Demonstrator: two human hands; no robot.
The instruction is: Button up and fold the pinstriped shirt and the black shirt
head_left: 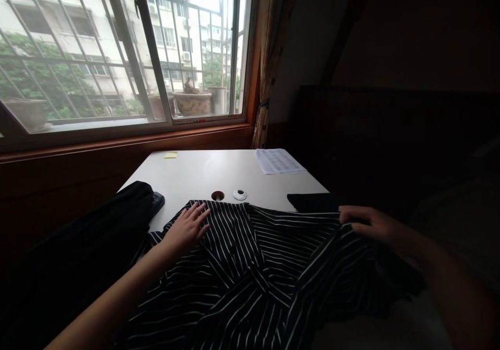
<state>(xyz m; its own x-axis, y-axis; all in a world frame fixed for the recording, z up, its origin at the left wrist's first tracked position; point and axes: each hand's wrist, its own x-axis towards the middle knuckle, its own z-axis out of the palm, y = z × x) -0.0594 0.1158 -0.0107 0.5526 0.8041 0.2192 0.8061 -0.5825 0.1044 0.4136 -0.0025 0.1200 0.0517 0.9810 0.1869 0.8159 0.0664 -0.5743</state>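
A black garment with thin white stripes [242, 256], which looks like a shirt, lies spread over the near part of the white table [195, 175]. Its front panels cross in folds near the middle. My left hand [190, 224] rests flat on its upper left part, fingers spread. At the upper right edge, my right hand [367, 222] pinches the striped cloth between thumb and fingers. The garment's lower part runs out of the bottom of the view, and its right side is dim.
Dark clothing [89, 246] is heaped at the table's left edge. A dark flat item [312, 202] lies behind the garment. Printed sheets [279, 161], a yellow sticky note [171, 155], a round hole [217, 196] and a white round cap [239, 195] are farther back. Beyond stands a barred window [195, 53].
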